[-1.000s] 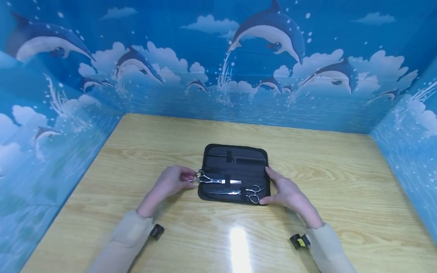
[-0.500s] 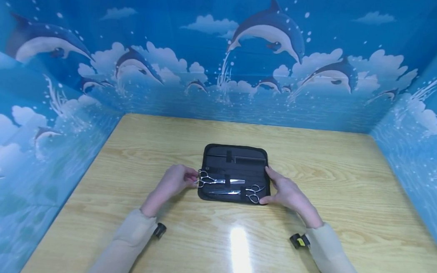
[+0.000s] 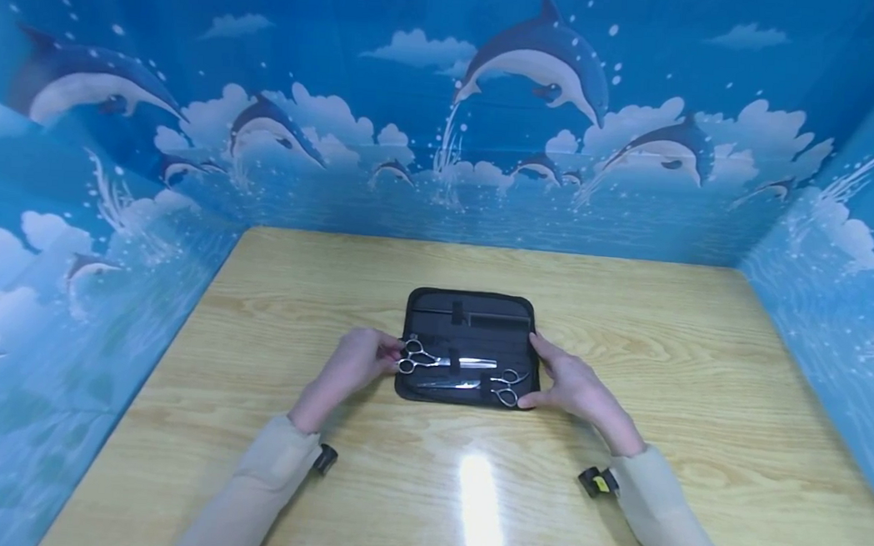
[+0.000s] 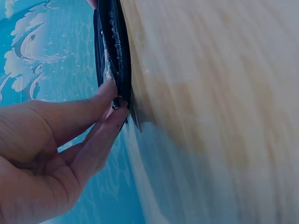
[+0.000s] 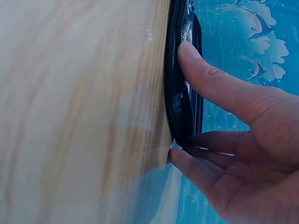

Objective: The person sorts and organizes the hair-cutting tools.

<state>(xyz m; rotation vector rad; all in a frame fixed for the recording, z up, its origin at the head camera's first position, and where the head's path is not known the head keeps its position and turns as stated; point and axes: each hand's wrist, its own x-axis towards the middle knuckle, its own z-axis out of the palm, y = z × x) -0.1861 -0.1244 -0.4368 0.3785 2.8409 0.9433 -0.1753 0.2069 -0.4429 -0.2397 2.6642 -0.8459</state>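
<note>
A black zip case (image 3: 420, 300) lies unfolded on the table. Across it, under an elastic loop, runs a pair of silver hairdressing scissors (image 3: 475, 364), blades to the right. My left hand (image 3: 356, 362) pinches their finger rings between thumb and fingers at the case's left edge; in the left wrist view the fingertips (image 4: 108, 88) meet there. Below is a second pair of scissors (image 3: 460, 385), rings to the right, under its own loop. My right hand (image 3: 578, 388) holds the case's right edge, thumb (image 5: 191, 53) on the rim and fingers at the side.
A dark comb (image 3: 500, 322) sits under a loop in the case's upper half. The wood-grain table (image 3: 673, 338) spreads around it, with a glare streak in front. Blue dolphin-print walls (image 3: 382, 194) border the back and sides. Each wrist carries a small black camera (image 3: 325, 459).
My left hand has moved right, sliding the upper scissors further through their loop; the rings now lie over the case's left edge. The right hand and the case stay in place.
</note>
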